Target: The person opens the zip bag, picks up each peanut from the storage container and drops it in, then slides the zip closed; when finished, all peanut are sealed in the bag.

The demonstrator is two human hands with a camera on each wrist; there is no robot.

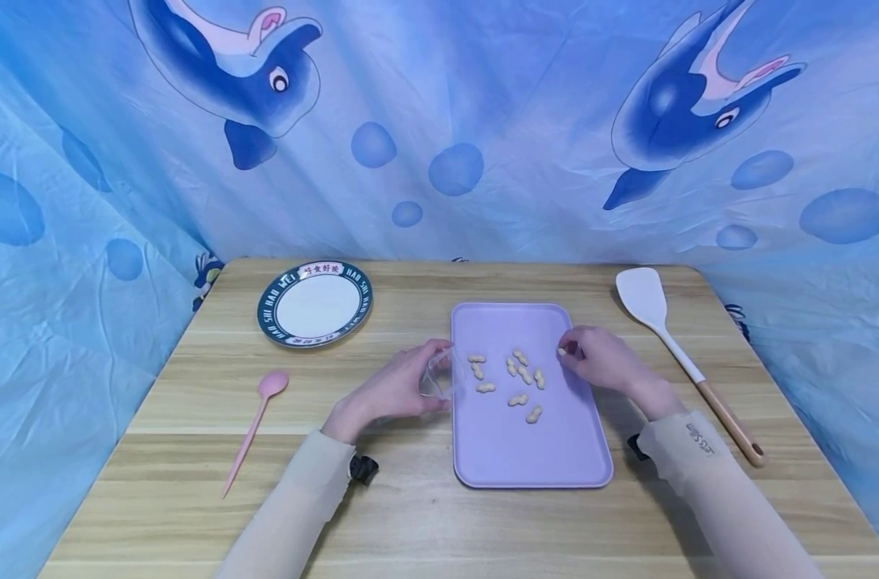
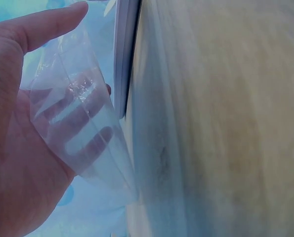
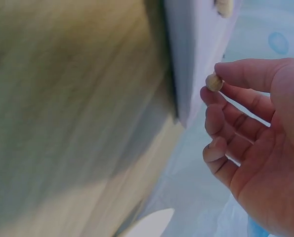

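While a clear container (image 2: 95,128) is held by the left hand (image 1: 403,382), the right hand's (image 1: 600,359) pinched peanut (image 3: 214,82) should probably be carried across the tray (image 1: 529,454).

right wrist: tray (image 3: 184,49), upper peanut (image 3: 225,7) cut off | left wrist: tabletop (image 2: 226,123) blurred

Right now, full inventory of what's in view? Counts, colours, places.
Tray: 1, lilac, on table between the forearms
Loose peanuts: 9, tan, on tray
Held peanut: 1, tan, pinched in right hand
Clear plastic thing: 1, see-through, in left hand; cup or bag, can't tell
Plate: 1, white with dark green rim, back left
Spoon: 1, pink, left side
Spatula: 1, white with brown handle, right side
Table: 1, wood-brown, underneath
Backdrop: blue, dolphins, behind
Wrist gadgets: 2, black, at cuffs
Sleeves: 2, pale
Left hand: 1, tray's left edge
Right hand: 1, tray's right edge
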